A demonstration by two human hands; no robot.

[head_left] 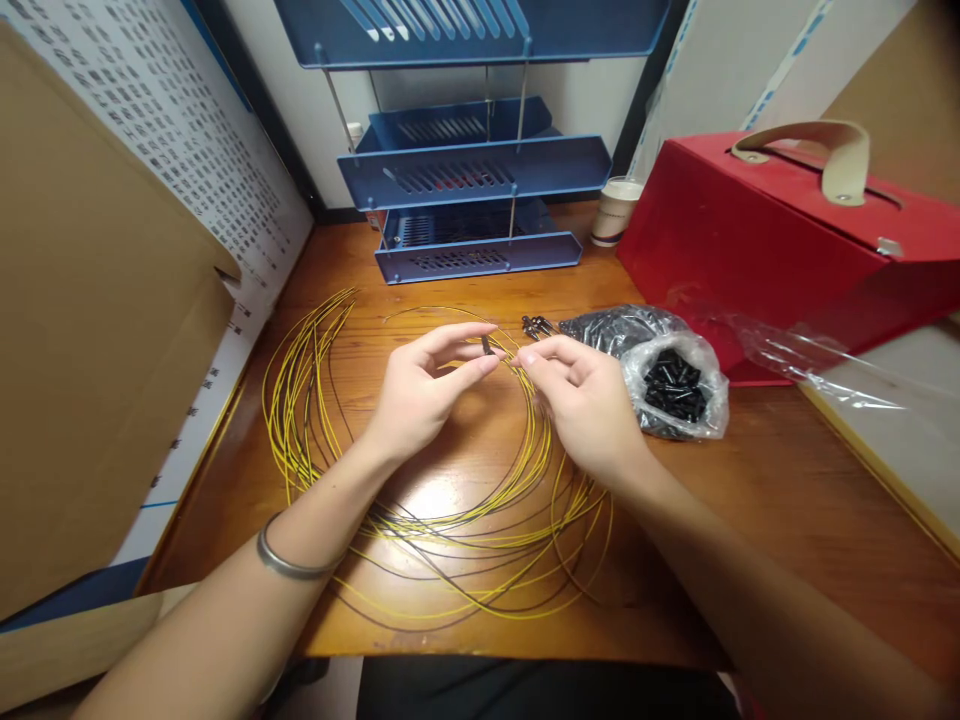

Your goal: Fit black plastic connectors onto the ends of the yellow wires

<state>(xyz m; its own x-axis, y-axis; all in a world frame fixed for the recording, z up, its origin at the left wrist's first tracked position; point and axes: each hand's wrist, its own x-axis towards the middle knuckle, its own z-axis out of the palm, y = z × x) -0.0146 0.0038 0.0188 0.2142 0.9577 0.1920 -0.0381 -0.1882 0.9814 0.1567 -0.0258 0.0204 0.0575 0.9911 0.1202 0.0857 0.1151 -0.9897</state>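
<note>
My left hand [418, 388] pinches a small black plastic piece [487, 345] between thumb and fingers, above the middle of the table. Close beside it, my right hand [585, 402] is closed in a pinch on what looks like the end of a thin wire; the fingers partly cover it. Below both hands lies a loose coil of yellow and black wires [529, 455], spread in wide loops. Several black pieces with wires [538, 327] rest just beyond my right hand. To the right, a clear plastic bag [718, 405] stands open, filled with small black pieces [674, 386].
A blue tiered tray rack [480, 180] stands at the back of the wooden table [750, 520]. A paper cup [615, 212] sits beside a red box [750, 250] with a beige handle. Cardboard [97, 300] leans along the left side.
</note>
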